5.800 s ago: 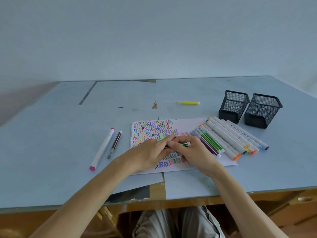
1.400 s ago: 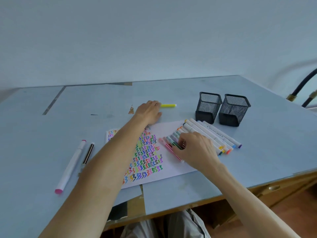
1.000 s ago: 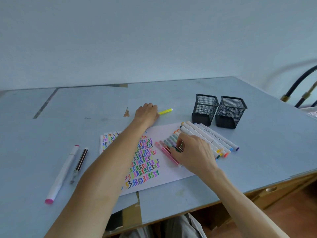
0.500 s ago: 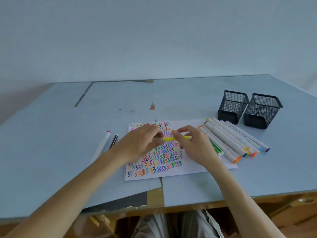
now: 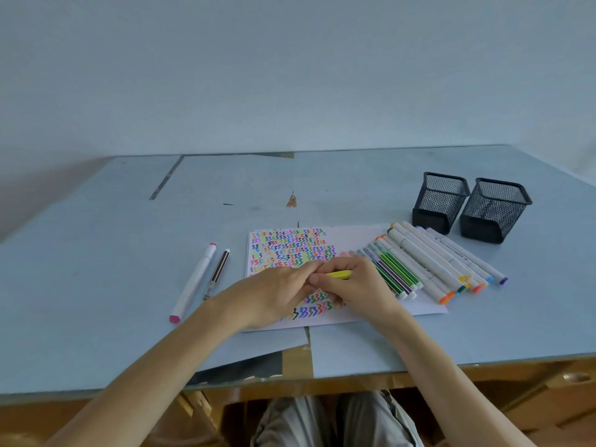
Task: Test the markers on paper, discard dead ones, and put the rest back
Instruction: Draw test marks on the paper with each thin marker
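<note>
Hands joined, fingertips meeting

Left hand (image 5: 277,296) and right hand (image 5: 358,285) curl inward, fingers (image 5: 314,269) pinching between them, forearms converging.

No readable text, labels or nos. anywhere. One white marker (image 5: 464,256) has dark print along its barrel, too small to read. Paper (image 5: 361,235) carries only coloured zigzag scribbles, no letters or signs.

Perhaps an office: desk (image 5: 96,269), pen cups (image 5: 440,201).
</note>
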